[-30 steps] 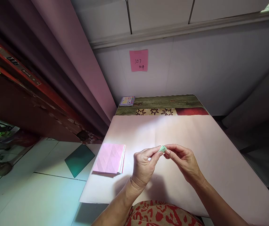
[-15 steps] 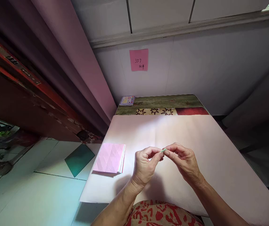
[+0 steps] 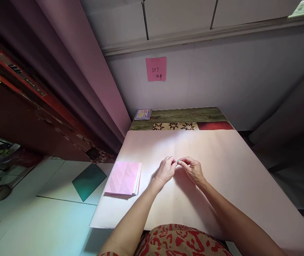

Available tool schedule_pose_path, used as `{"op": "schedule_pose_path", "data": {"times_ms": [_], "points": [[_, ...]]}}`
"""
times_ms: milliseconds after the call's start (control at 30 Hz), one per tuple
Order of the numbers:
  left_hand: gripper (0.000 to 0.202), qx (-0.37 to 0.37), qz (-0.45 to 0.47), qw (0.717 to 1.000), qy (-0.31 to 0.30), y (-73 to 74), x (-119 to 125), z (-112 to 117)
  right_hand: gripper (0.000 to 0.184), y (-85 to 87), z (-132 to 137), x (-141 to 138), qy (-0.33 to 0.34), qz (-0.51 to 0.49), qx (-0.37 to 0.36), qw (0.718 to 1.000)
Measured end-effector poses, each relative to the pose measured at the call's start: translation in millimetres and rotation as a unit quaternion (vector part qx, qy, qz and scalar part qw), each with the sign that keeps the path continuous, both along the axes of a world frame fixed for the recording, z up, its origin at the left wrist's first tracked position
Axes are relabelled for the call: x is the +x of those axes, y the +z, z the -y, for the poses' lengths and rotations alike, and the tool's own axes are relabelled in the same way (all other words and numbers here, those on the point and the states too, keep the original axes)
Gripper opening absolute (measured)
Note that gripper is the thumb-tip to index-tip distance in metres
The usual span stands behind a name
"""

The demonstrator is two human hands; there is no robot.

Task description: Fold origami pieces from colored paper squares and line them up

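My left hand (image 3: 166,169) and my right hand (image 3: 194,169) meet over the middle of the table, fingertips pinched close together. Between them is a tiny piece of green paper (image 3: 178,161), mostly covered by the fingers; its folds are too small to make out. Both hands are closed on it. To the left of my left hand lies a stack of square paper (image 3: 122,178), a pink sheet with a diamond pattern on top and other colours showing at its right edge.
Pale pink paper covers most of the table (image 3: 221,160). A small printed pack (image 3: 142,114) rests at the back left corner. On the tiled floor to the left is a dark green square (image 3: 89,182). A pink note (image 3: 156,69) is stuck to the wall.
Both hands have moved away from me, a little to the left, still pinching the green paper. Less of the paper shows between the fingertips.
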State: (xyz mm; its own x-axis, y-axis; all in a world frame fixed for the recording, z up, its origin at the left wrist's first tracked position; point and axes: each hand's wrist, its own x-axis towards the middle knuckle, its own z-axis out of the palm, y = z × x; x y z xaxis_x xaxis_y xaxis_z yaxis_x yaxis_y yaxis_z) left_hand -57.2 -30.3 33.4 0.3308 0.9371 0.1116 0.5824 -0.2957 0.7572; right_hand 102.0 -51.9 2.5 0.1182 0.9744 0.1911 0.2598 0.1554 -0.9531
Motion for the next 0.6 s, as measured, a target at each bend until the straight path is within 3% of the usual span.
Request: {"op": "schedule_pose_path", "data": {"times_ms": [167,400,533,600], "points": [[0.014,-0.006,0.0,0.999,-0.031,-28.2,0.3,-10.7,0.025,-26.4,-4.6,0.4,-0.001,0.012,-0.002,1.0],[0.018,0.023,0.032,0.999,-0.002,-47.7,-4.5,-0.1,0.028,-33.3,-0.2,5.9,-0.005,0.074,0.017,0.997],[0.067,0.061,0.016,0.998,0.019,-44.8,-6.9,5.2,0.063,-32.9,4.2,12.0,-0.043,0.118,0.031,0.992],[0.083,0.086,0.009,0.996,0.022,-42.1,-7.5,6.7,0.067,-32.8,6.0,14.0,-0.075,0.095,0.029,0.992]]}}
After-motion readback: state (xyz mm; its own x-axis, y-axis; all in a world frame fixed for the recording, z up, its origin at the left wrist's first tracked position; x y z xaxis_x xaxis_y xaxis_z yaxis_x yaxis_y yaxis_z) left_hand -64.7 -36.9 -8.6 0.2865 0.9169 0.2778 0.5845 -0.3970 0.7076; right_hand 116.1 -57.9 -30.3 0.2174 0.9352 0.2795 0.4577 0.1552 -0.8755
